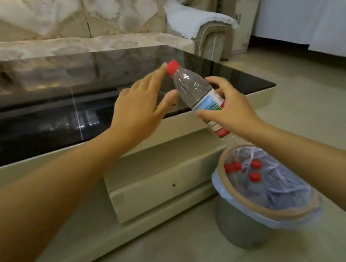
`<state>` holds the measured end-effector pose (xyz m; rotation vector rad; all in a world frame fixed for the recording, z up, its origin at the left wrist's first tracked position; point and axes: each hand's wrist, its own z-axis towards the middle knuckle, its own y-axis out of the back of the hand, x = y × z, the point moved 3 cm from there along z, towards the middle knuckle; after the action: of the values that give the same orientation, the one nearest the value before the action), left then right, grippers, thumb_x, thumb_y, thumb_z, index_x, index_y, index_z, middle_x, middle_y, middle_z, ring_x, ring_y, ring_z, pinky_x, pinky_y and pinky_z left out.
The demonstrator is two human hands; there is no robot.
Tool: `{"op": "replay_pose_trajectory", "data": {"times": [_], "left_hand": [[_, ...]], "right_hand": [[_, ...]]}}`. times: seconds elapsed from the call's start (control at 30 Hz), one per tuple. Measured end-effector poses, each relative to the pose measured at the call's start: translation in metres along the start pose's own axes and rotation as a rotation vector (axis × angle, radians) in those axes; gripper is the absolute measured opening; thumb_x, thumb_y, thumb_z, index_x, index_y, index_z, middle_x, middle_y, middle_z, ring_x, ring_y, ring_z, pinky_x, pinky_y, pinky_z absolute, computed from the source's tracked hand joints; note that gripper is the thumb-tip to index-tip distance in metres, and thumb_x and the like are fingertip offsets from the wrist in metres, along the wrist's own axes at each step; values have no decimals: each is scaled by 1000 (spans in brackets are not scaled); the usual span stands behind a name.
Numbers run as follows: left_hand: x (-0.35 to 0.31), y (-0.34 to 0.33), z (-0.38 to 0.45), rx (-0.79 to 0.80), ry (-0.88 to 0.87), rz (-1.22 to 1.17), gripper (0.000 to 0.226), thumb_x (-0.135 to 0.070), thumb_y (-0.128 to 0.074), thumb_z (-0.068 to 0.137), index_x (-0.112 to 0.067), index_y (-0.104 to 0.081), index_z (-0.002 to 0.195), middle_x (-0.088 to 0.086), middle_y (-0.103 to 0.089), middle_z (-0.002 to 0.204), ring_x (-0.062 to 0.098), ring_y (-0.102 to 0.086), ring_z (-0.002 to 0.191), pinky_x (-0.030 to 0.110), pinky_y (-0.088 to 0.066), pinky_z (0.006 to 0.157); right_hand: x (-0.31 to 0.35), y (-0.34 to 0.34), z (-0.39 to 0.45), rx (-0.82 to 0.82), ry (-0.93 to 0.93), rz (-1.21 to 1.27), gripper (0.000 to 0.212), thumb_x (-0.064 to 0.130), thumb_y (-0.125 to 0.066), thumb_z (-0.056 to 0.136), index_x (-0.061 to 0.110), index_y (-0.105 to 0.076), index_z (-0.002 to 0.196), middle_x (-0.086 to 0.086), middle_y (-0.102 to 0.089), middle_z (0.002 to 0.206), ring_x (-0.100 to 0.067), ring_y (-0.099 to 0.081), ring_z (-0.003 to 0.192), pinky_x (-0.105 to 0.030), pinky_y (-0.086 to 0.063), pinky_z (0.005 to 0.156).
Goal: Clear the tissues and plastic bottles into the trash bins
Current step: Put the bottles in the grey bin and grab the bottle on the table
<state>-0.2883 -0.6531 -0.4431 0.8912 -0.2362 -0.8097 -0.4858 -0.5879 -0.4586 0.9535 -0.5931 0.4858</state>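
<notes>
A clear plastic bottle (192, 90) with a red cap and a red, white and green label is tilted in the air above the table's front right edge. My right hand (230, 109) grips it around the label. My left hand (140, 108) is beside the bottle's upper part with straight fingers, the forefinger tip touching the red cap and the thumb near the shoulder. Below, on the floor, stands a grey trash bin (236, 219) with a pale blue liner and tan rim, holding several red-capped bottles (254, 176).
A low coffee table (50, 120) with a black glass top and cream drawers fills the left. Behind it is a beige patterned sofa (68, 17). Tiled floor (298, 85) lies to the right, with a white appliance box (245, 11) and curtain at the back.
</notes>
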Motion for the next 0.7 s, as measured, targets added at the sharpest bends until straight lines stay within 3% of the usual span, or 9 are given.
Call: {"op": "replay_pose_trajectory", "data": {"times": [0.1, 0.2, 0.4, 0.47, 0.57, 0.7], "left_hand": [[-43, -26, 3, 125, -163, 71, 67, -63, -21, 94, -30, -12, 152, -1, -30, 155, 19, -31, 140, 40, -31, 107], [-69, -50, 3, 187, -230, 100, 68, -63, -21, 94, -30, -9, 152, -2, -25, 157, 17, -24, 143, 38, -28, 108], [-93, -78, -11, 233, -289, 31, 67, -61, -21, 95, -28, -9, 152, -4, -22, 157, 15, -21, 143, 34, -21, 112], [-93, -89, -16, 245, -274, 18, 67, -62, -21, 95, -29, -8, 152, -4, -21, 158, 14, -19, 144, 35, -21, 113], [-91, -107, -20, 280, -259, 11, 69, -64, -19, 94, -30, -4, 152, -4, -18, 158, 14, -17, 145, 36, -21, 113], [-95, -127, -26, 301, -252, -27, 69, -64, -21, 94, -30, -4, 152, -5, -15, 159, 14, -14, 145, 37, -21, 113]], "right_hand": [[-57, 19, -33, -68, -238, 91, 72, 27, -82, 70, 29, -44, 131, 3, -61, 109, -14, -62, 93, -39, -54, 84], [-103, 31, -67, -106, -413, 178, 75, 21, -81, 72, 28, -39, 133, 2, -56, 115, -17, -58, 99, -35, -52, 83], [-168, 35, -109, -93, -569, 227, 84, 3, -77, 72, 20, -30, 139, -3, -51, 119, -22, -55, 101, -31, -46, 75], [-179, 31, -111, -57, -568, 159, 83, 7, -79, 71, 21, -32, 138, -1, -51, 120, -23, -55, 107, -31, -47, 75], [-182, 26, -111, -11, -477, 13, 86, 23, -82, 70, 26, -33, 140, 6, -49, 122, -15, -50, 112, -34, -47, 88], [-164, 20, -104, -24, -252, -236, 66, 36, -70, 79, 23, -40, 136, 2, -49, 129, -16, -49, 115, -37, -46, 94]]}}
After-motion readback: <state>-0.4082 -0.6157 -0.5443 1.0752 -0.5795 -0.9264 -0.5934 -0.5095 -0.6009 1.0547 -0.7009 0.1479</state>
